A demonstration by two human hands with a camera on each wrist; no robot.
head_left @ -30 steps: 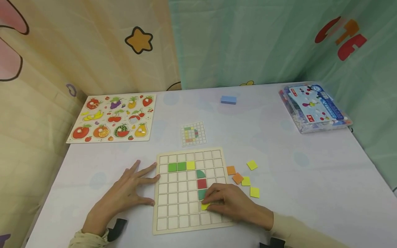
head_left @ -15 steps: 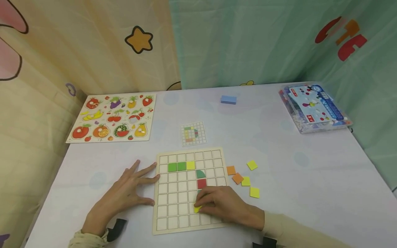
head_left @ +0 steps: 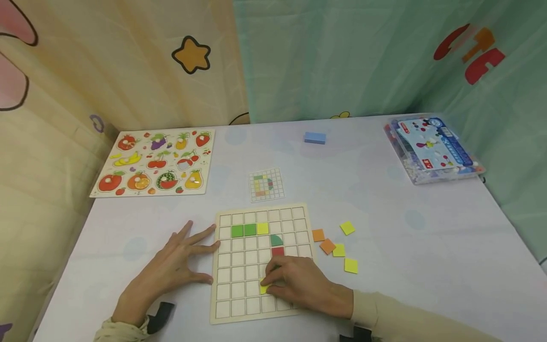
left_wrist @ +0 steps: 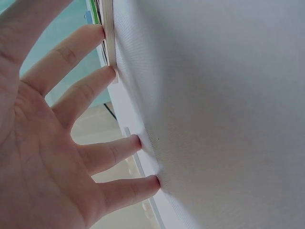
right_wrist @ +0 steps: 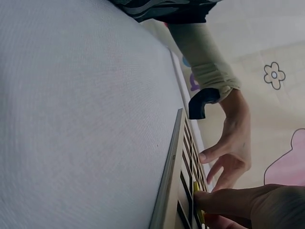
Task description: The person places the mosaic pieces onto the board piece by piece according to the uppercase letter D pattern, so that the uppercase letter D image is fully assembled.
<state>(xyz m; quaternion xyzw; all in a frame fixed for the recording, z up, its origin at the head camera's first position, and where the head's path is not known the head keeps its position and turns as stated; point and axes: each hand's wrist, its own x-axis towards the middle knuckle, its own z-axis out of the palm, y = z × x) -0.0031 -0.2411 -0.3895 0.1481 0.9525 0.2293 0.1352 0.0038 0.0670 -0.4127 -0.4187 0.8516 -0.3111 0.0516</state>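
Observation:
My right hand (head_left: pixel 297 284) pinches a yellow square tile (head_left: pixel 263 288) between thumb and fingers, low over the wooden grid board (head_left: pixel 239 316). In the right wrist view that yellow tile (right_wrist: pixel 196 187) is edge-on at the board's cells. Spread fingers of my left hand (head_left: pixel 173 263) touch the board's left edge with thumb and fingertips; the left wrist view shows the palm and two fingertips against the edge. On the board lie two green tiles (head_left: pixel 243 231), a yellow tile (head_left: pixel 262 228), a teal quarter-round tile (head_left: pixel 276 240) and a red tile (head_left: pixel 278 251). My right hand hides cells below the red one.
Loose orange tiles (head_left: pixel 318 235) and yellow tiles (head_left: pixel 351 265) lie right of the board. Behind it is a small pattern card (head_left: pixel 267 185). Farther off are a fruit puzzle board (head_left: pixel 155 164), a blue block (head_left: pixel 315 138) and a plastic box (head_left: pixel 433 147).
My right hand has slid left across the board with the yellow tile, about one column over. It now covers the teal tile beneath the red one. The left hand has stayed still.

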